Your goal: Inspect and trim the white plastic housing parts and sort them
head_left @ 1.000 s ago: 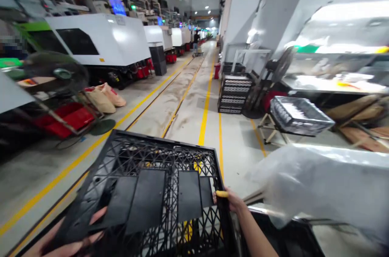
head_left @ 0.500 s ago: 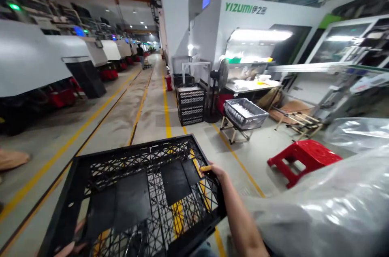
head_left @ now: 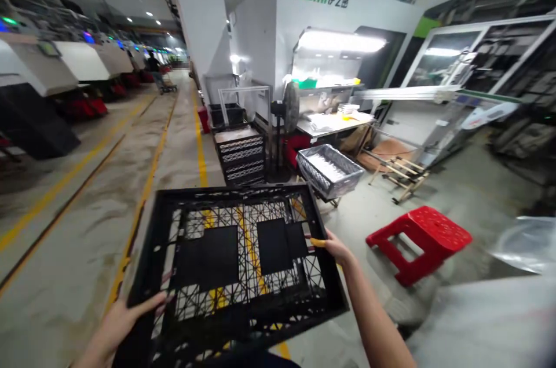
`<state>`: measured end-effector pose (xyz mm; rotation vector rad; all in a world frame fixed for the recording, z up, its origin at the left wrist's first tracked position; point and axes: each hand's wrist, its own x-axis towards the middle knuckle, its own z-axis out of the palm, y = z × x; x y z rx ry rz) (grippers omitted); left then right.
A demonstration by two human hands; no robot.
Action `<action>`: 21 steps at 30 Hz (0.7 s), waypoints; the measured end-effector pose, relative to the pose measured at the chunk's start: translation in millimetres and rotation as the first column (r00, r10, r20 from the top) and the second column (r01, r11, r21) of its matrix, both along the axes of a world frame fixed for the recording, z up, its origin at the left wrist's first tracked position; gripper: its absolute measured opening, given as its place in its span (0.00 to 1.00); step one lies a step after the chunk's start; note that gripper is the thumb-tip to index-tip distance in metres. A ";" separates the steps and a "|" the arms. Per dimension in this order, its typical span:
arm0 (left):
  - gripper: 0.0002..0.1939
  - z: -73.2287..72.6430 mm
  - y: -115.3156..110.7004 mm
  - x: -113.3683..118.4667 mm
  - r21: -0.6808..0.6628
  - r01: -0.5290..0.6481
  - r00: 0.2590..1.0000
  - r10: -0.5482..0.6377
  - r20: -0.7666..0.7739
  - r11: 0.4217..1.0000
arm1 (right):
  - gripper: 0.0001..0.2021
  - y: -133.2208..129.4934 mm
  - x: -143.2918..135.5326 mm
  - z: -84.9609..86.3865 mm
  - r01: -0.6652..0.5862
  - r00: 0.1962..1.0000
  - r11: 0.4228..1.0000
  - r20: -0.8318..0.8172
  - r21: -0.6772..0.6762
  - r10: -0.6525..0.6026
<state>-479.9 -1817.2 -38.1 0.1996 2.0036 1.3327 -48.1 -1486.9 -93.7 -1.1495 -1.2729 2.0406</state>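
Note:
A black plastic lattice crate (head_left: 249, 292) with two solid panels in its base is held up in front of me, and the floor shows through its openings. My left hand (head_left: 130, 316) grips its left side, the thumb lying over the rim and the other fingers partly hidden behind the wall. On the opposite side, my right hand (head_left: 332, 246) is closed round the right wall at the handle opening. Something yellow covers one finger or thumb of that hand.
Beyond the crate stand stacked black crates (head_left: 241, 153) and a fan (head_left: 291, 107). A plastic-lined crate (head_left: 330, 171) of white parts sits on a low stand. Right of it are a red stool (head_left: 421, 240) and clear plastic wrap (head_left: 527, 243). A person (head_left: 154, 66) is far down the aisle.
The view has turned right and moved nearer the stacked crates. The held crate is now more to the right in view, and my left hand shows more fully.

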 end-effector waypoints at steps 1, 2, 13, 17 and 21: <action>0.26 -15.4 44.1 -5.0 -0.004 0.093 0.995 -0.092 0.047 0.996 | 0.24 17.6 3.9 -12.7 0.045 0.997 0.999 0.057 -0.017 -0.044; 0.24 -31.7 87.8 -9.0 -0.027 0.158 0.985 -0.156 0.078 0.987 | 0.19 35.5 8.3 -25.5 0.087 0.990 0.996 0.113 -0.035 -0.082; 0.36 -54.5 508.5 -32.5 0.108 0.753 0.645 -0.761 0.069 0.649 | 0.27 226.9 103.7 -5.1 0.457 0.880 0.889 0.143 -0.003 -0.452; 0.36 -1.6 659.7 -12.5 0.143 0.847 0.525 -0.848 -0.073 0.512 | 0.38 304.4 131.7 50.0 0.547 0.826 0.831 0.097 0.104 -0.556; 0.39 33.2 789.3 35.6 0.260 0.868 0.465 -0.876 -0.127 0.423 | 0.37 387.6 164.6 81.7 0.611 0.772 0.771 0.081 0.177 -0.631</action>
